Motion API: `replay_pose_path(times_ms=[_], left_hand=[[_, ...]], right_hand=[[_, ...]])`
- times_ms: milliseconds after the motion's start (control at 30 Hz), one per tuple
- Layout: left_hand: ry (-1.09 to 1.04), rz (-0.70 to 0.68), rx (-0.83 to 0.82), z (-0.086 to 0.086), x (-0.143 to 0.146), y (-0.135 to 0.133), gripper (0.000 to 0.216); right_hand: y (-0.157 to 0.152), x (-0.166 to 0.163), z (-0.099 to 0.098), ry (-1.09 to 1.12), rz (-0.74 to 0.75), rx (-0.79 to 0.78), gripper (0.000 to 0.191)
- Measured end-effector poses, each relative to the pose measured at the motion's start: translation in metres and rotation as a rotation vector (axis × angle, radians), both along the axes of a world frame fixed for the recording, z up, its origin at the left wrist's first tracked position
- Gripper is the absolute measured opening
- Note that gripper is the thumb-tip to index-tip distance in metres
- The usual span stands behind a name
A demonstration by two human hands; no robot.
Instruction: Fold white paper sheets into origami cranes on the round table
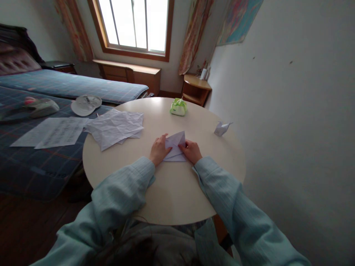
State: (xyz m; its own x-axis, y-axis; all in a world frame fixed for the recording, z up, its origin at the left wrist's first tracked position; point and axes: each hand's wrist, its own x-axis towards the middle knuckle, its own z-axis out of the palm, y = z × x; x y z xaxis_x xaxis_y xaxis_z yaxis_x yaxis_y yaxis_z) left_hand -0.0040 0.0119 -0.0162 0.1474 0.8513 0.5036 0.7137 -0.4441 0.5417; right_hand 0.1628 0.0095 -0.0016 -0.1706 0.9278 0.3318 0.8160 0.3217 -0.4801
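A folded sheet of white paper (175,143) lies on the round table between my hands, one corner pointing away from me. My left hand (160,148) grips its left edge, thumb on top of the paper. On the opposite edge, my right hand (192,149) pinches the paper with thumb and fingers. Beyond my right hand stands a small folded paper figure (222,128), shaped like a bird. To the left of my left hand lie several creased white sheets (119,123).
The round table (177,195) has a pale top. A green and white tissue pack (178,107) sits at its far side. Left of it, a bed (41,166) holds printed sheets (59,131) and a white cap (86,105). A white wall (299,122) rises on the right.
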Motion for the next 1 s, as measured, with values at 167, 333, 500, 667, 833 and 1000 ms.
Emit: replay_pose_path(times_ms=[167, 333, 500, 667, 833, 1000], left_hand=[[-0.044, -0.07, -0.028, -0.002, 0.0, 0.002, 0.054], [-0.086, -0.066, -0.029, -0.004, 0.001, 0.004, 0.051], [-0.105, -0.045, -0.045, -0.003, 0.001, 0.004, 0.047], [-0.131, -0.001, -0.055, 0.001, 0.001, 0.002, 0.038], [-0.11, 0.028, -0.055, 0.003, 0.0, 0.001, 0.034], [0.0, 0.014, -0.179, 0.011, 0.002, -0.006, 0.035]], right_hand=[[0.0, 0.0, 0.0, 0.003, -0.012, -0.006, 0.02], [0.0, 0.0, 0.0, -0.009, -0.026, -0.003, 0.02], [0.0, -0.001, 0.0, 0.004, -0.033, -0.007, 0.019], [-0.001, -0.002, 0.001, 0.029, 0.005, -0.025, 0.019], [-0.002, -0.003, 0.001, 0.022, 0.044, -0.017, 0.019], [-0.003, -0.002, 0.002, 0.009, 0.037, -0.026, 0.019]])
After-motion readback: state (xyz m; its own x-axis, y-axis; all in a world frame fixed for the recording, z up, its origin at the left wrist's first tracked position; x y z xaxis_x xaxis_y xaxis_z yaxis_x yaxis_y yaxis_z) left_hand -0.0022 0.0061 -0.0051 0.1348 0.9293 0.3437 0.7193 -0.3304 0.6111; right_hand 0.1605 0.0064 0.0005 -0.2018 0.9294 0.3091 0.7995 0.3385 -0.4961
